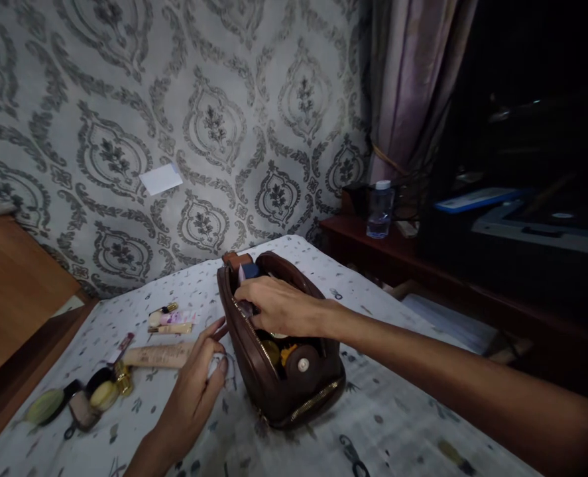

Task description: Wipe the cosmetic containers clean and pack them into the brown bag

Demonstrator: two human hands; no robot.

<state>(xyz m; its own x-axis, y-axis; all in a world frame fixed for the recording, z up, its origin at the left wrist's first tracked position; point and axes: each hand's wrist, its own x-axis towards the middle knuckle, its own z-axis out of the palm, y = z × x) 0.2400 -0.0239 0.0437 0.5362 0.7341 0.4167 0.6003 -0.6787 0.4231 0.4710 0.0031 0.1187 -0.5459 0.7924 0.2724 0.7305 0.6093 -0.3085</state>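
Note:
A brown zippered bag (258, 371) stands unzipped on a white patterned cloth (393, 397). My right hand (278, 305) reaches into its opening from the right; the fingers curl down inside, and what they hold, if anything, is hidden. Dark blue and yellow items show inside the bag. At the bag's left side is my left hand (194, 384), its fingers apart and holding nothing, near a small whitish item. Beyond it on the left lie a beige tube (157, 356), a pink and white tube (179, 318), a gold-coloured tube (123, 377) and several small round containers.
A wooden furniture piece (20, 285) borders the cloth at the left. At the back right, a clear bottle (380, 211) with a white cap stands on a dark red shelf (343, 232). Behind are a patterned wall (234, 132) and a curtain (403, 79).

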